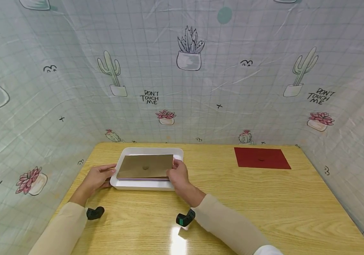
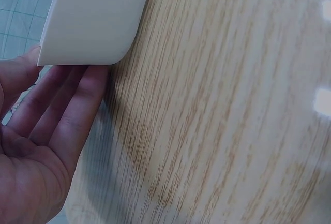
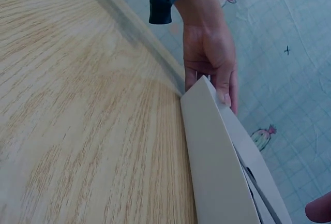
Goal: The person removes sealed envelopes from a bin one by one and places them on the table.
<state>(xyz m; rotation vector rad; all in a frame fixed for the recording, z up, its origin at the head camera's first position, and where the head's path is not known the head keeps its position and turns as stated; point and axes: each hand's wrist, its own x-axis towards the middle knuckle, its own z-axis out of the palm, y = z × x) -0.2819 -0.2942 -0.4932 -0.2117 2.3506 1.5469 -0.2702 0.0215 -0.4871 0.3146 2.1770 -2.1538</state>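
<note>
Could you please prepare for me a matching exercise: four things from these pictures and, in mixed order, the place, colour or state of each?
1. flat red piece
2. flat brown piece
3. left hand
4. tray

A. gripping the tray's left end
B. white
C. on the table, right of the tray
D. in the tray

Pairs: 1-C, 2-D, 3-A, 4-B

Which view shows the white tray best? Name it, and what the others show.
The head view: it takes in the white tray nearly whole, though the flat brown item and right hand cover parts. The left wrist view shows only part of an outer wall; the right wrist view, a long outer wall and some inside.
</note>
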